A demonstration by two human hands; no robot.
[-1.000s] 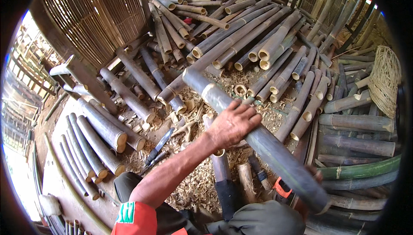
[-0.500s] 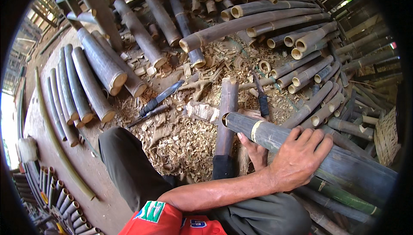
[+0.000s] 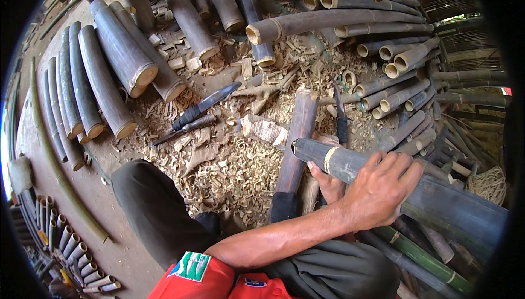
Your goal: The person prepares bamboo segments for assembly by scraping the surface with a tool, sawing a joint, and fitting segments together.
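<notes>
A thick dark bamboo pole (image 3: pixel 350 163) slants from the middle toward the lower right, its hollow cut end facing left and a pale ring near that end. My left hand (image 3: pixel 383 192) reaches across and grips the pole from above, fingers curled over its top. Underneath, near the cut end, my right hand (image 3: pixel 330 185) supports it with the thumb against its side; its other fingers are hidden. The cut end rests over or just above a shorter bamboo piece (image 3: pixel 298 135) with a black-wrapped lower end. Beside that piece lies a pale, chopped wood block (image 3: pixel 264 130).
A large knife (image 3: pixel 210 101) with a black-wrapped handle lies on wood chips (image 3: pixel 235 173) left of centre. Another blade with a dark handle (image 3: pixel 342 126) is just beyond the pole. Cut bamboo lengths (image 3: pixel 106 83) lie at left; more are stacked (image 3: pixel 377 20) at the far right.
The whole view has shifted slightly, so the scene sits differently in the picture. Both hands keep their hold on the pole, which stays almost in place over the shorter bamboo piece.
</notes>
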